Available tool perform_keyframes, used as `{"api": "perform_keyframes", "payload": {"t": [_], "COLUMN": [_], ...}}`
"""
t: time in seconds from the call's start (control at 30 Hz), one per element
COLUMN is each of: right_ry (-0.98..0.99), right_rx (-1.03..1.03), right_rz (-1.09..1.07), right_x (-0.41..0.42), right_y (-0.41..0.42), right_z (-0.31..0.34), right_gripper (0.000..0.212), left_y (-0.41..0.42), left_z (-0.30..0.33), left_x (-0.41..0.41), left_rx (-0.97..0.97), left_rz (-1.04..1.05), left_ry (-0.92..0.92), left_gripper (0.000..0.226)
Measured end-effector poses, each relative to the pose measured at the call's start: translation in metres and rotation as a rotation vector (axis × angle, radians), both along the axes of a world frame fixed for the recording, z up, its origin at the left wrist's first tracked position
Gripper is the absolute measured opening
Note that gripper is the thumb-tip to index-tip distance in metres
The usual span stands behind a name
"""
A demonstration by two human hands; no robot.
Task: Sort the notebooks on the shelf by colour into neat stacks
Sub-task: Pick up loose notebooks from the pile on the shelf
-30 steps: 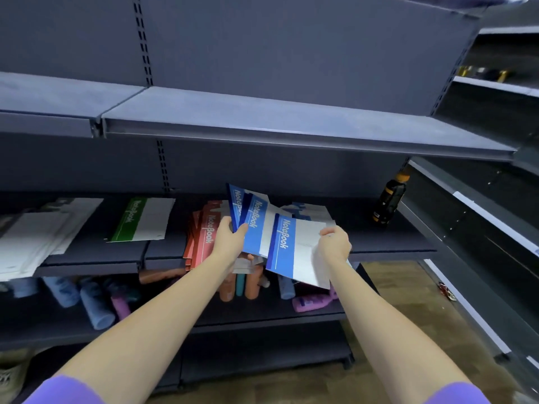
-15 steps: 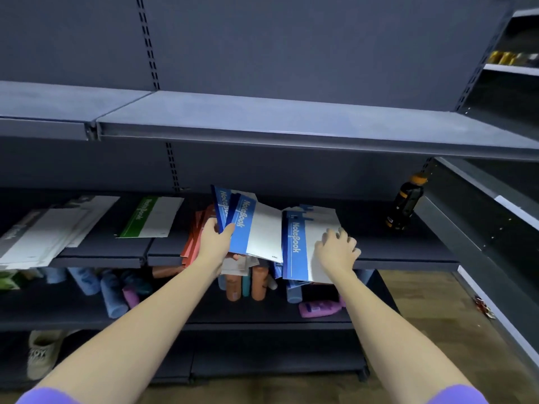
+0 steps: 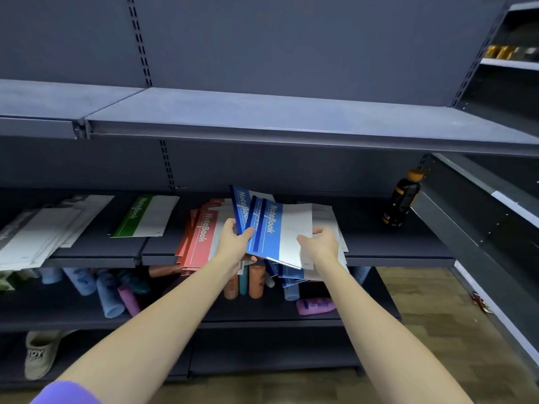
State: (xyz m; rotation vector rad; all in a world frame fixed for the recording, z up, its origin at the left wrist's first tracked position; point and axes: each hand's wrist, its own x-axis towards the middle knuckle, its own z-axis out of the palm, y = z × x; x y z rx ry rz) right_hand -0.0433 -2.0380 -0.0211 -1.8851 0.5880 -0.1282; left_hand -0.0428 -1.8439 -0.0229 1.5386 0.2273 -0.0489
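Head view: left hand [image 3: 233, 243] pinches fanned blue notebooks [image 3: 271, 228] above the shelf [image 3: 393, 252]; right hand [image 3: 320, 243] curls on the top one's edge. Risk: loose fan slips, knocking the overhanging red stack [image 3: 201, 237] off.

A dark grey shelf unit [image 3: 379, 243] is seen; on its middle shelf, far left, white notebooks [image 3: 43, 231] are fanned over the front edge; beside them a green notebook [image 3: 145, 217] is laid flat; a red stack [image 3: 201, 237] is spread untidily at the middle, overhanging the lip; just right, blue notebooks [image 3: 294, 277] are piled loosely, also overhanging; well apart at the right end, a dark bottle [image 3: 402, 199] with an orange cap is stood upright; on the shelf below, tubes and bottles [image 3: 108, 293] are scattered; lower left, a beige slipper [image 3: 39, 354] is parked.
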Motion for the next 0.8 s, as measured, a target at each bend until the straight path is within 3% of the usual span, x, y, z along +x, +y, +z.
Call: {"api": "perform_keyframes", "payload": {"t": [0.17,0.37,0.47,0.6,0.63,0.73,0.8], "right_ry": [-0.013,0.049,0.08,0.161,0.116,-0.035,-0.039], "right_rx": [-0.303,-0.382,-0.407,-0.668,-0.632,-0.201,-0.08], "right_rz": [-0.076,-0.209,-0.209,-0.162,-0.124,0.077,0.146], "right_x": [-0.001,-0.005,-0.004,-0.003,-0.002,-0.001,-0.001], "right_y": [-0.025,-0.04,-0.034,-0.021,-0.017,0.001,0.011], "right_z": [-0.003,-0.01,-0.007,-0.002,0.0,0.005,0.007], "right_gripper": [0.026,0.021,0.027,0.047,0.045,0.034,0.034], "left_y": [0.006,0.025,0.034,0.031,0.028,0.015,0.005], "left_z": [-0.002,0.0,0.003,0.006,0.006,0.008,0.009], "left_x": [0.0,0.003,0.004,0.004,0.004,0.0,-0.003], "left_rx": [0.078,0.047,-0.001,-0.011,-0.018,-0.033,-0.046], "left_rz": [0.017,0.09,0.102,0.076,0.069,0.036,0.01], "left_ry": [-0.028,-0.053,-0.038,-0.044,-0.045,-0.04,-0.032], "left_gripper": [0.021,0.016,0.019,0.018,0.017,0.021,0.023]}}
